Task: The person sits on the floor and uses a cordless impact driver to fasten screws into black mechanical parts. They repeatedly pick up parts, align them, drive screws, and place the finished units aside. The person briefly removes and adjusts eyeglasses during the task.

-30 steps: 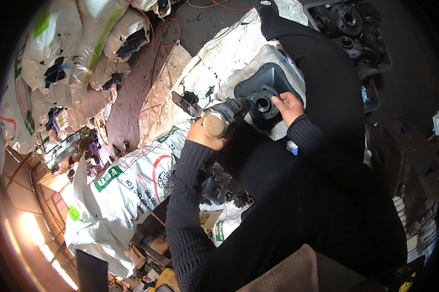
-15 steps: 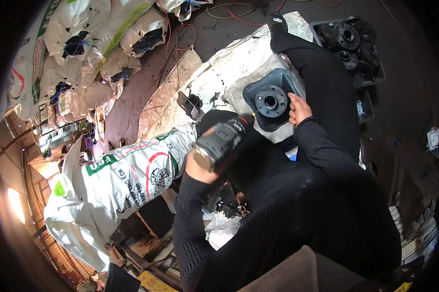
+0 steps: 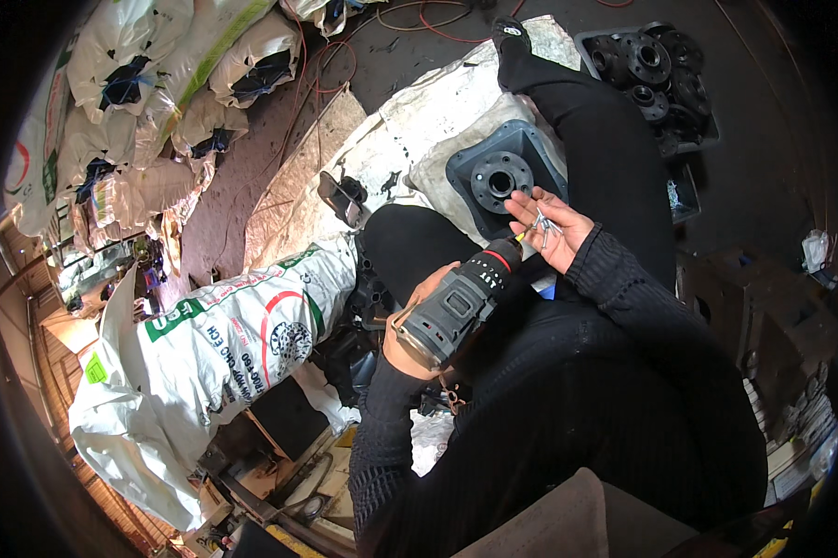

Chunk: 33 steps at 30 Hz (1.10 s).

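My left hand (image 3: 413, 346) is closed round a grey and black cordless drill (image 3: 456, 302) with a red ring near its chuck. The drill's yellow-tipped bit points at my right hand (image 3: 558, 232). That hand is turned palm up with its fingers partly spread, and several silvery screws (image 3: 547, 226) lie in it. Just beyond the fingers sits a dark grey square housing (image 3: 465, 160) with a round, holed flange (image 3: 501, 182) in its middle. The housing rests on a pale cloth pad (image 3: 437, 177) between my legs.
White printed sacks (image 3: 233, 321) lie at left, with more bagged goods (image 3: 126, 56) behind. A crate (image 3: 712, 130) of black flanged parts stands at far right, next to a small bin (image 3: 684, 195). Red hoses (image 3: 349, 70) cross the floor. A dark part (image 3: 344, 197) lies on the white sheet.
My right hand has left the flange's edge and turned palm up, showing the screws. The drill has swung right and nearer, with its bit now at that hand.
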Tool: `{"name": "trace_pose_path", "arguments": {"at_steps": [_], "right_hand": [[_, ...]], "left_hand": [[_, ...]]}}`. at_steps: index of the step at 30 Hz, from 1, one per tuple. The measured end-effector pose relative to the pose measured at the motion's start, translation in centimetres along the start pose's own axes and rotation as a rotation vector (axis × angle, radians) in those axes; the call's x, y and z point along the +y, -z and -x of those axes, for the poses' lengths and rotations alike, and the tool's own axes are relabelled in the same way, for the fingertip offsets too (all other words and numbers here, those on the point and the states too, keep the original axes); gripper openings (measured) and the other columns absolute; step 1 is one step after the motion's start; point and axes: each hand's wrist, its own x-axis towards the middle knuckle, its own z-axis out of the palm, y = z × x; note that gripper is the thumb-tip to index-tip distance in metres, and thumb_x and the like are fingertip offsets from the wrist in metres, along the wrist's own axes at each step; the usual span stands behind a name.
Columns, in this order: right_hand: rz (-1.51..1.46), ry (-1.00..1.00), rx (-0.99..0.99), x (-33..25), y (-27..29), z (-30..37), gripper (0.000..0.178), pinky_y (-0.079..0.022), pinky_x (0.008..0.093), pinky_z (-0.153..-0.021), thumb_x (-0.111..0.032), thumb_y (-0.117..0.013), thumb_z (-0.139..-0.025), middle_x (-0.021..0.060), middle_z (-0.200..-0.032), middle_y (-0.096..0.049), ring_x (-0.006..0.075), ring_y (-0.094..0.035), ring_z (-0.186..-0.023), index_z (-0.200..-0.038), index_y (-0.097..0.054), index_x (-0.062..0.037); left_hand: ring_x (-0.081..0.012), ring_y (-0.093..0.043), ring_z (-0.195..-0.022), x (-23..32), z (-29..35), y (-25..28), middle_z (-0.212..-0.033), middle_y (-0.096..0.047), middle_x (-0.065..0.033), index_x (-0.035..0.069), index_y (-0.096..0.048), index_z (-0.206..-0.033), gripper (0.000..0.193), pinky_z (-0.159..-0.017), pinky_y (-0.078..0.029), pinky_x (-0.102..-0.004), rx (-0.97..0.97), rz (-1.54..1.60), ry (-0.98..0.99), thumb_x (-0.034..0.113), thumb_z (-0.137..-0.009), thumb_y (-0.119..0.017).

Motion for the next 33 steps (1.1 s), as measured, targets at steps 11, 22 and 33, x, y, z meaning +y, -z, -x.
{"name": "trace_pose_path", "arguments": {"at_steps": [11, 22, 33], "right_hand": [[-0.047, 0.015, 0.124, 0.8, -1.0, 0.1, 0.012, -0.046, 0.0405, -0.097, -0.003, -0.045, -0.092, 0.0133, -0.121, -0.054, 0.0282, -0.048, -0.120, -0.100, -0.052, -0.0084], [-0.060, 0.015, 0.315, 1.8, -1.2, -0.2, 0.010, -0.047, 0.0412, -0.096, -0.001, -0.044, -0.092, 0.0152, -0.116, -0.057, 0.0306, -0.051, -0.118, -0.098, -0.050, -0.0065], [0.250, 0.130, 0.547, 1.8, 3.4, -1.9, 0.020, -0.046, 0.0296, -0.056, -0.015, -0.042, -0.095, -0.0016, -0.073, -0.048, 0.0095, -0.046, -0.056, -0.113, -0.050, -0.0096]], "left_hand": [[-0.0241, -0.055, -0.108, -0.9, 0.3, -0.2, -0.117, -0.056, -0.0113, 0.003, -0.050, -0.122, 0.051, -0.092, -0.044, -0.0326, -0.016, -0.007, -0.015, 0.010, -0.075, -0.069], [-0.0229, -0.065, -0.094, 0.0, 0.5, 0.4, -0.122, -0.057, -0.0091, 0.008, -0.048, -0.127, 0.060, -0.080, -0.052, -0.0290, -0.074, -0.025, 0.055, 0.009, -0.071, -0.070], [-0.0211, -0.056, -0.107, -1.5, -0.7, 3.0, -0.120, -0.055, -0.0110, 0.003, -0.047, -0.125, 0.054, -0.091, -0.045, -0.0299, -0.133, -0.161, 0.054, 0.008, -0.075, -0.065]]}}
